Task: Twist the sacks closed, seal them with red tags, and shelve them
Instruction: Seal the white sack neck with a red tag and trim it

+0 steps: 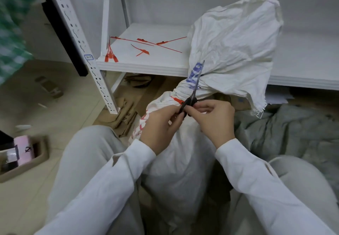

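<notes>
A white woven sack (179, 161) stands between my knees, its neck twisted tight and its loose top (234, 38) flaring up in front of the shelf. A red tag (175, 99) circles the twisted neck. Scissors (197, 77) with black handles point blades-up along the neck. My left hand (161, 126) and my right hand (214, 119) both pinch the scissor handles just below the tag. Several loose red tags (146, 44) lie on the white shelf board (146, 65).
The shelf's perforated white upright (88, 54) slants down at the left. Flattened cardboard (128, 110) lies under the shelf. A grey cloth (286, 130) is heaped at the right. A brown tray holding a pink box (23, 150) sits on the floor, left.
</notes>
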The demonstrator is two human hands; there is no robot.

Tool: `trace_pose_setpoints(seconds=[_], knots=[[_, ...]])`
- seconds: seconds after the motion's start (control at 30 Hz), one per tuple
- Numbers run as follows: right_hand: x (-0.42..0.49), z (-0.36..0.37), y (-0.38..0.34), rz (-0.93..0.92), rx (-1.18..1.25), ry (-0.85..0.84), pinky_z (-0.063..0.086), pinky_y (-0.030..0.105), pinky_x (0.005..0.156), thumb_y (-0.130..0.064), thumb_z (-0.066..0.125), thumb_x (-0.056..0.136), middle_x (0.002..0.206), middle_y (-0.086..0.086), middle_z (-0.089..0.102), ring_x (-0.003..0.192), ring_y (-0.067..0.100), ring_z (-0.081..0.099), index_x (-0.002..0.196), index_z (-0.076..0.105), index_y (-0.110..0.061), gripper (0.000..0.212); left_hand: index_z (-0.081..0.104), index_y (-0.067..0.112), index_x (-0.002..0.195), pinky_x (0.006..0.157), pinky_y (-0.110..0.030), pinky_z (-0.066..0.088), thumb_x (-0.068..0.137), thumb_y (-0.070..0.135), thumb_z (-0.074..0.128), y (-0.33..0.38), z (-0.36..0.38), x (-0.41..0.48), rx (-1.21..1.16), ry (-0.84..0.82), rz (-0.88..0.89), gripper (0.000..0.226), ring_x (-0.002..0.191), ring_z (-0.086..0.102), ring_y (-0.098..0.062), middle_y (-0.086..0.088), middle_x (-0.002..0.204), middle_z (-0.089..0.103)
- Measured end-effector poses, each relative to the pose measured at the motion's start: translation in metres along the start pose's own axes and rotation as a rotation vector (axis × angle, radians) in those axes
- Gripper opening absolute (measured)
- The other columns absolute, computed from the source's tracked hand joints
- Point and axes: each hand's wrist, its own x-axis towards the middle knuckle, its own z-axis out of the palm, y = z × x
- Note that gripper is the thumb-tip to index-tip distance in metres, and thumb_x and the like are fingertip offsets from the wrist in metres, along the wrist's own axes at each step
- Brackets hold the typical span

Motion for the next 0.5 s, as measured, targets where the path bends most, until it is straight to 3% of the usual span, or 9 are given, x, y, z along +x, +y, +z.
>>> trace_pose_setpoints(seconds=[0.17, 0.27, 0.37, 0.43, 0.5], knots=[[0.006, -0.008, 0.013, 0.156, 0.248, -0.061, 0.041, 0.019, 0.039, -0.013, 0.080, 0.077, 0.078, 0.003, 0.074, 0.050, 0.007, 0.062, 0.095, 0.075, -0.009, 0.019, 0.065, 0.012, 0.091, 0.062, -0.020, 0.041, 0.093, 0.025, 0.053, 0.006, 0.015, 0.006, 0.156, -0.046, 0.146, 0.018, 0.066, 0.054, -0.012, 0.001, 0.079, 0.064], [0.018, -0.015, 0.020, 0.088, 0.220, -0.061, 0.043, 0.020, 0.041, -0.007, 0.080, 0.072, 0.069, 0.001, 0.070, 0.040, 0.012, 0.057, 0.080, 0.071, -0.020, 0.018, 0.065, 0.016, 0.086, 0.061, -0.020, 0.042, 0.095, 0.026, 0.050, 0.004, 0.017, 0.010, 0.107, -0.108, 0.124, 0.020, 0.066, 0.053, -0.008, 0.006, 0.076, 0.062], [0.034, -0.024, 0.031, 0.026, 0.068, 0.013, 0.055, 0.031, 0.056, -0.024, 0.078, 0.059, 0.064, -0.008, 0.063, 0.054, 0.019, 0.063, 0.070, 0.063, -0.028, 0.020, 0.060, 0.022, 0.074, 0.058, -0.023, 0.041, 0.093, 0.027, 0.053, -0.005, 0.016, 0.017, -0.045, -0.002, -0.054, 0.021, 0.059, 0.052, -0.008, 0.012, 0.064, 0.055], [0.039, -0.032, 0.037, -0.074, -0.146, 0.030, 0.056, 0.035, 0.072, -0.023, 0.079, 0.062, 0.066, -0.009, 0.063, 0.064, 0.020, 0.063, 0.075, 0.065, -0.024, 0.019, 0.058, 0.022, 0.069, 0.057, -0.028, 0.045, 0.090, 0.022, 0.059, -0.015, 0.016, 0.020, -0.077, 0.025, -0.190, 0.021, 0.055, 0.053, -0.013, 0.007, 0.060, 0.057], [0.040, -0.039, 0.040, -0.188, -0.368, 0.039, 0.053, 0.036, 0.079, -0.023, 0.079, 0.066, 0.077, -0.002, 0.069, 0.077, 0.023, 0.066, 0.083, 0.070, -0.017, 0.020, 0.058, 0.019, 0.068, 0.060, -0.039, 0.052, 0.088, 0.017, 0.063, -0.024, 0.015, 0.022, -0.056, -0.009, -0.301, 0.020, 0.058, 0.057, -0.021, -0.002, 0.062, 0.061]])
